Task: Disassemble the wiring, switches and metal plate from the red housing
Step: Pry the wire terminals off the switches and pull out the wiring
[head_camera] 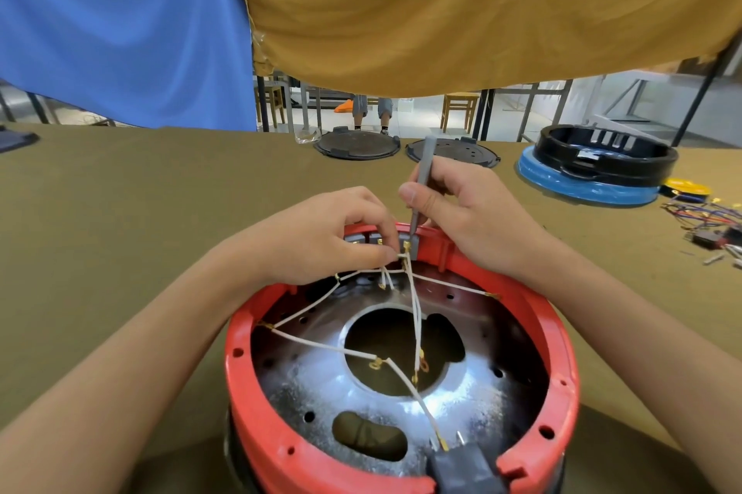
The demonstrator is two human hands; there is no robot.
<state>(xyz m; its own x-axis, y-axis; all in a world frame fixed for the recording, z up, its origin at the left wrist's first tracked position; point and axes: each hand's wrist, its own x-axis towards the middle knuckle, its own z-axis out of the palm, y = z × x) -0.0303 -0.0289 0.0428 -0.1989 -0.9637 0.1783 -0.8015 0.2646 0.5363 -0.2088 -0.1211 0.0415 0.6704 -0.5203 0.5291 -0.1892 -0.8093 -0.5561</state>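
Note:
The round red housing stands open side up at the near edge of the table. Inside it lies a shiny metal plate with a large centre hole. Several white wires with brass terminals cross over the plate and meet at the grey switches on the far inner wall. My left hand pinches a white wire end at those switches. My right hand holds a grey screwdriver upright, its tip down at the same terminal. A black socket sits on the near rim.
Two dark round lids lie at the table's far edge. A black ring on a blue base stands far right, with a yellow part and loose coloured wires and small parts beside it. A person's legs show beyond the table.

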